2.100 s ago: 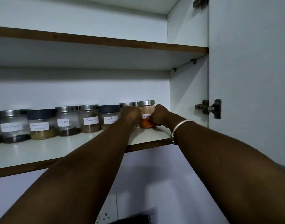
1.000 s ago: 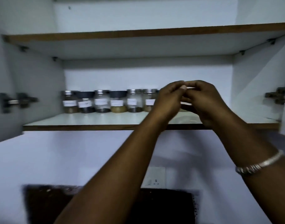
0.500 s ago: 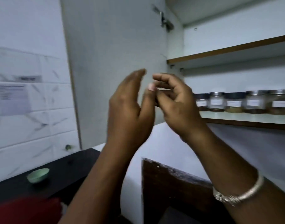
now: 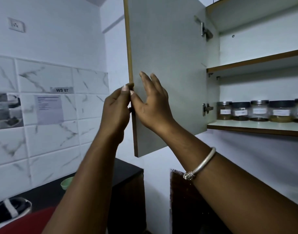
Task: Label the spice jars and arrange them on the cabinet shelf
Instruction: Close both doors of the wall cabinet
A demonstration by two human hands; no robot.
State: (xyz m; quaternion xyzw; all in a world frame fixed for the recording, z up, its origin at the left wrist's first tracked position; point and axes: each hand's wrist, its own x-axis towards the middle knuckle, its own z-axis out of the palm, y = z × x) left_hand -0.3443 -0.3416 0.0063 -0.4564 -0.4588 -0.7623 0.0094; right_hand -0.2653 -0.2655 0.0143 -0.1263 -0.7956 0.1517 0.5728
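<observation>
— Fingers [image 4: 124,94] of the left hand [image 4: 117,112] are curled round the free edge of the cabinet door [image 4: 168,65], pinching it. The right hand [image 4: 151,105] lies flat on the door's inside face, fingers straight and a bit spread. What step is this, you reckon?

— Looks like wrap-up to me. The spice jars [image 4: 258,110] are lined up in a row on the cabinet shelf [image 4: 246,128], well apart from both hands. Each one I can see wears a white label (too small to read, tbh). Neither hand holds a jar, so my guess is closing the door comes next.

— Anything to watch?

— Swing it smoothly and get that right hand off the inside face before the gap closes, or fingers get nipped. More jars may sit off-frame to the right, can't tell.
</observation>
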